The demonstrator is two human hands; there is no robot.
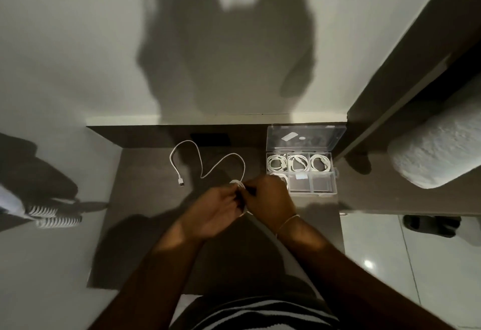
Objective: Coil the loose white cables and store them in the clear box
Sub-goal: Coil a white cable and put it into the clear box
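A loose white cable (200,159) snakes across the dark table (145,199), its plug end lying at the left. The cable's other end runs into my hands, where a small coil shows between them. My left hand (214,211) and my right hand (270,199) meet over the table's middle, both closed on that coiled part. The clear box (322,190) stands open at the back right, lid raised. Its three back compartments each hold a coiled white cable; a fourth coil sits in the front left compartment, partly hidden by my right hand.
A wall rises right behind the table. A dark panel and a white towel-like roll (437,152) stand to the right. A black slipper (432,225) lies on the tiled floor at right. Striped fabric (54,216) hangs at the left.
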